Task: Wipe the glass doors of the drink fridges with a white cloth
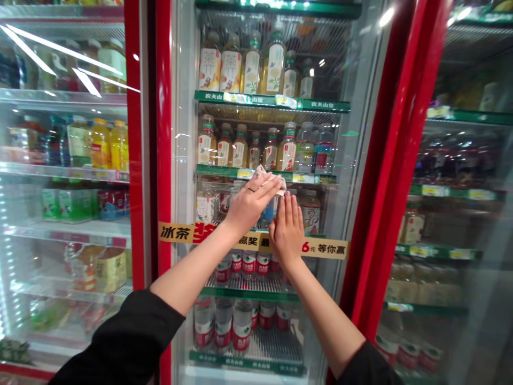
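Note:
My left hand (249,206) presses a crumpled whitish cloth (282,185) against the glass door (328,203) of a drinks fridge. The cloth shows above and beyond the fingers, and a thin ring sits on one finger. Just below and to the right, my right hand (289,227) lies on the glass with its fingers stretched upward, holding nothing. Its wrist crosses a yellow printed strip (332,249) that runs across the door. Whether the right fingertips touch the cloth I cannot tell.
Behind the glass, shelves carry tea bottles (274,64) and red-labelled water bottles (242,326). Red frames (395,160) border the door. A second fridge with yellow juice bottles (100,144) stands at left, another at right. Ceiling lights reflect in the glass.

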Demonstrator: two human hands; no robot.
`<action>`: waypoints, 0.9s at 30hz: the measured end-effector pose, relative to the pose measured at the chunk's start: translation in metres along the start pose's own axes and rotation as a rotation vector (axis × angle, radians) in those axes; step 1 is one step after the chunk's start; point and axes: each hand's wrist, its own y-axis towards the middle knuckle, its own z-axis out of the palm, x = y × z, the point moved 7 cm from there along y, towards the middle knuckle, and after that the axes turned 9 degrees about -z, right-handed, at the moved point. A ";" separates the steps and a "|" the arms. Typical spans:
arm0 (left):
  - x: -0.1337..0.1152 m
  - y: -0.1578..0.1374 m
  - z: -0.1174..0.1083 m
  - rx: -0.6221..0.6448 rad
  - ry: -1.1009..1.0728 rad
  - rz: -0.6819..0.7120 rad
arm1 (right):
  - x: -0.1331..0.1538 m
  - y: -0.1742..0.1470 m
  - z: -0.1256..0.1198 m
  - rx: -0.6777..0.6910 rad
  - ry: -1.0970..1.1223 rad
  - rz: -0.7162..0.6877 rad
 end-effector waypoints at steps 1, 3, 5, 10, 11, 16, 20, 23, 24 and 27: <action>0.000 -0.009 -0.002 0.024 0.010 0.041 | 0.000 0.000 0.000 0.005 -0.012 -0.005; 0.006 -0.026 -0.011 0.050 0.035 0.111 | 0.000 0.000 -0.001 0.006 -0.036 -0.017; 0.014 -0.034 -0.020 0.047 0.052 0.163 | 0.001 0.000 -0.002 0.005 -0.045 -0.018; 0.029 -0.006 -0.023 -0.078 0.031 -0.041 | 0.003 -0.002 -0.002 -0.051 -0.035 -0.017; 0.029 0.002 -0.020 -0.114 0.018 -0.112 | 0.003 -0.002 -0.002 -0.065 -0.029 -0.021; 0.007 0.009 0.000 -0.106 0.005 -0.150 | 0.002 -0.003 -0.003 -0.054 -0.024 -0.017; 0.009 -0.023 -0.008 0.009 0.032 0.029 | -0.001 -0.002 -0.001 0.012 -0.067 0.011; 0.027 -0.042 -0.023 0.062 0.017 0.099 | 0.000 -0.002 -0.001 0.000 -0.099 0.012; 0.033 -0.043 -0.027 0.068 0.012 0.090 | 0.000 -0.002 -0.001 -0.007 -0.103 0.015; 0.045 -0.032 -0.029 0.030 0.012 -0.037 | 0.001 -0.002 -0.001 -0.018 -0.096 0.023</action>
